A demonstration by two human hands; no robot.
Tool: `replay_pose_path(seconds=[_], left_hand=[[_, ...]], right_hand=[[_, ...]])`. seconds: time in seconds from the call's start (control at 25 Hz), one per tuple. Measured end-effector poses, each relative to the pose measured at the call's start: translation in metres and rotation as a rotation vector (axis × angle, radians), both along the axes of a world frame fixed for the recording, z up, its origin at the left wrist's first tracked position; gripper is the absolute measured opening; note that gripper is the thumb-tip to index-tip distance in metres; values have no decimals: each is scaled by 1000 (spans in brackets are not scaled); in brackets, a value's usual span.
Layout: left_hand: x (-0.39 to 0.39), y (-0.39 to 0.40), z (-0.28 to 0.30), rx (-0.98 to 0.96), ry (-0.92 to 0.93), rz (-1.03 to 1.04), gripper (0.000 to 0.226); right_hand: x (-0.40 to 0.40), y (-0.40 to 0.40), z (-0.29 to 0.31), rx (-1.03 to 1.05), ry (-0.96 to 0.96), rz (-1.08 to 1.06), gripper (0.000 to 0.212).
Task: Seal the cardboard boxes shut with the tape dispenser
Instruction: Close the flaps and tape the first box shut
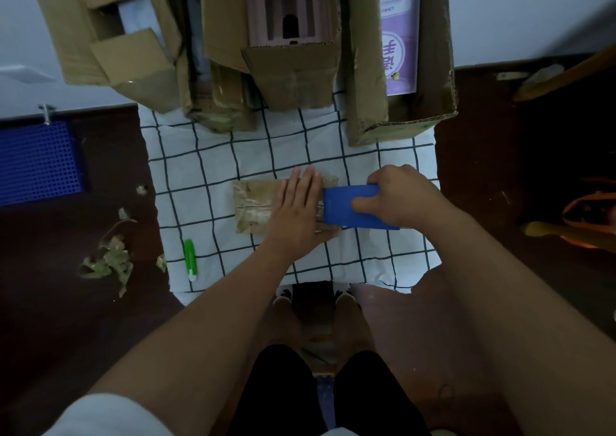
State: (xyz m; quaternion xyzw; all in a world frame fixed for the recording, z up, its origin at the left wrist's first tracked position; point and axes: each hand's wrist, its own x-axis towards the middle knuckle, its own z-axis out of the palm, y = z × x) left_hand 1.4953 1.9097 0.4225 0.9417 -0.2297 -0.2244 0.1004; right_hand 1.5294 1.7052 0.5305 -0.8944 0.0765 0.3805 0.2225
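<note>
A small flat cardboard box (255, 207), covered in old shiny tape, lies on the checked cloth (200, 175) in the middle. My left hand (298, 207) presses flat on its right half, fingers straight. My right hand (396, 195) grips the blue tape dispenser (343, 207), whose left edge sits at the box's right end, beside my left hand. The tape itself is hard to make out.
Three open cardboard boxes stand at the cloth's far edge: left (133, 79), middle (290, 72), and right (430, 102) with a purple booklet (400, 32) inside. A green utility knife (190, 259) lies at the cloth's left. Torn tape scraps (110, 259) litter the dark floor. A blue perforated basket (36, 159) sits far left.
</note>
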Motion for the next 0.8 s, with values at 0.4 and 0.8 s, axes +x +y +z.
replay_pose_path(seconds=[0.4,0.8], left_hand=[[-1,0,-7,-14,-65,33,111],[-2,-4,-6,7,-123,21,110]], right_hand=[[-5,-56,-2,73,24,-14,35],[-16,-53,-14,7,-42,-8,32]])
